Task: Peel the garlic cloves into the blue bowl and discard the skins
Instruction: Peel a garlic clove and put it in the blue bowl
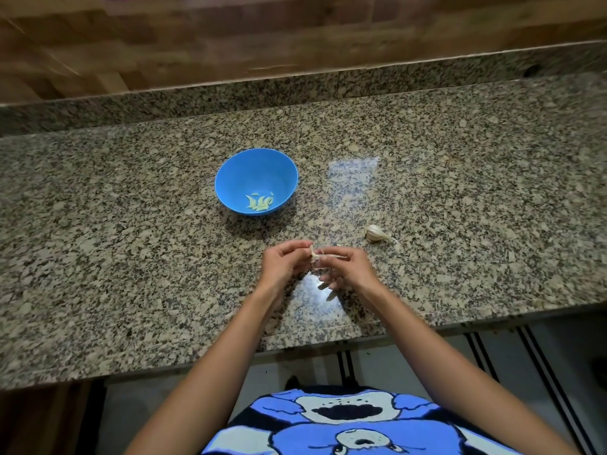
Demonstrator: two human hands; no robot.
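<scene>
Garlic clove sits pinched between left grip and right grip, near the blue bowl, probably for peeling.

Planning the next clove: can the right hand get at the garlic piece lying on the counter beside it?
Probably yes. The garlic piece lies on the counter close to the right hand, nothing between; but that hand pinches a clove with the left hand.
</scene>
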